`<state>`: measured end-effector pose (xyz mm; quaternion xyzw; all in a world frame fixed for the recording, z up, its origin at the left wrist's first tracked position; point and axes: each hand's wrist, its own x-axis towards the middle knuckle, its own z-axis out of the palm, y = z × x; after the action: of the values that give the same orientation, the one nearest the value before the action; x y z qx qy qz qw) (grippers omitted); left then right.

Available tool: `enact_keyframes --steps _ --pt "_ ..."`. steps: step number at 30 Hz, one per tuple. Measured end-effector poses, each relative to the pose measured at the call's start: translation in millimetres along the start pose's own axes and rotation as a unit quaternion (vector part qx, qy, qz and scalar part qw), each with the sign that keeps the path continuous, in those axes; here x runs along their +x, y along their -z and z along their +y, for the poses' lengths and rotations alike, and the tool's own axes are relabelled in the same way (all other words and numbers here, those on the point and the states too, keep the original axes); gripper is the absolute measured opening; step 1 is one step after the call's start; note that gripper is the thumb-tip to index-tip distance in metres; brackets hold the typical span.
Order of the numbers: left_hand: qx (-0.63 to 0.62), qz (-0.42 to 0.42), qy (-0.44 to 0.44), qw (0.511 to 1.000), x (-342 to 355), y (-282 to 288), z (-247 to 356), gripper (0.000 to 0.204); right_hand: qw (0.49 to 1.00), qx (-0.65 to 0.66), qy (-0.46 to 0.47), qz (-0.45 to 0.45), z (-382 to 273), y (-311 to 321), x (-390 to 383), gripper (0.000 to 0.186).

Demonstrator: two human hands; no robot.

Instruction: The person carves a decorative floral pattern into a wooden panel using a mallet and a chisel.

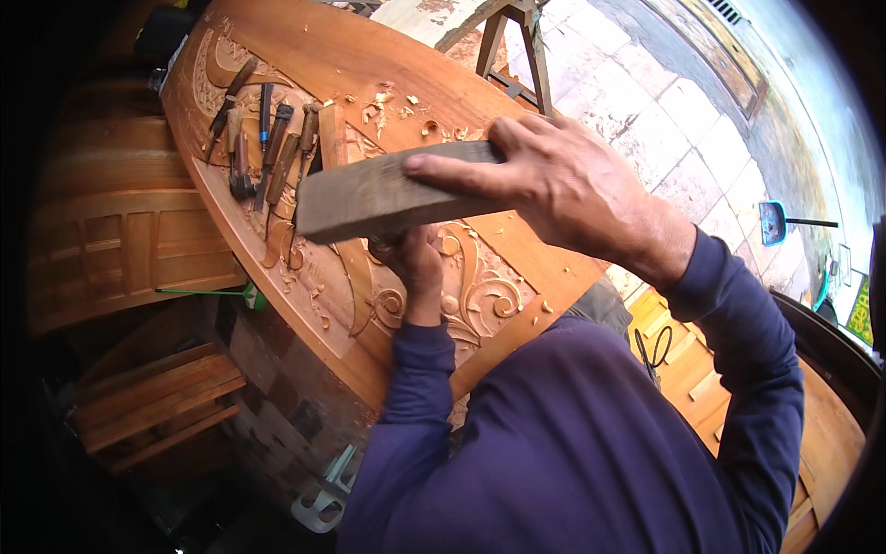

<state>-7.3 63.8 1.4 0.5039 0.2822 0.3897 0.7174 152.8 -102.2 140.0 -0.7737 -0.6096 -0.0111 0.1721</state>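
Observation:
My right hand (577, 185) grips a thick, greyish wooden block (369, 192), its index finger stretched along the side. The block is raised over the carved wooden panel (517, 78) and slants across the view. Below it, my left hand (420, 270) is closed close to the scrollwork carving (489, 295); the block covers its fingers, so what they hold is hidden. Left of the block, several carving chisels (277, 152) with wooden and dark handles lie bunched on the panel.
Curled wood shavings (377, 109) are scattered over the panel. A trestle (517, 46) stands beyond its far edge on the tiled floor (646, 120). Panelled wooden doors (129, 242) are at the left. A pale plastic stool (323, 499) sits below, and a mirror (773, 223) juts in at right.

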Motion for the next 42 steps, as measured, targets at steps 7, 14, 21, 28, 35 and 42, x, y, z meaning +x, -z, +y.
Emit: enact_keyframes --steps 7,14,21,28,35,42 --pt "0.399 -0.123 -0.273 0.867 34 36 72 0.028 0.938 0.249 -0.227 0.077 20 -43 -72 0.085" --pt "0.662 -0.183 0.013 0.727 -47 21 44 0.065 0.656 0.56 -0.445 0.242 21 -100 -127 0.087" --pt "0.562 -0.326 -0.035 0.759 -104 1 57 0.082 0.616 0.617 -0.415 0.259 32 -90 -127 0.071" --pt "0.666 -0.292 0.065 0.684 -103 -7 41 0.085 0.621 0.634 -0.399 0.232 37 -85 -128 0.07" --pt "0.611 -0.328 -0.031 0.72 -169 -25 30 0.087 0.633 0.633 -0.369 0.248 44 -100 -134 0.07" --pt "0.64 -0.309 -0.034 0.702 -182 -30 21 0.091 0.643 0.63 -0.335 0.279 47 -104 -144 0.057"
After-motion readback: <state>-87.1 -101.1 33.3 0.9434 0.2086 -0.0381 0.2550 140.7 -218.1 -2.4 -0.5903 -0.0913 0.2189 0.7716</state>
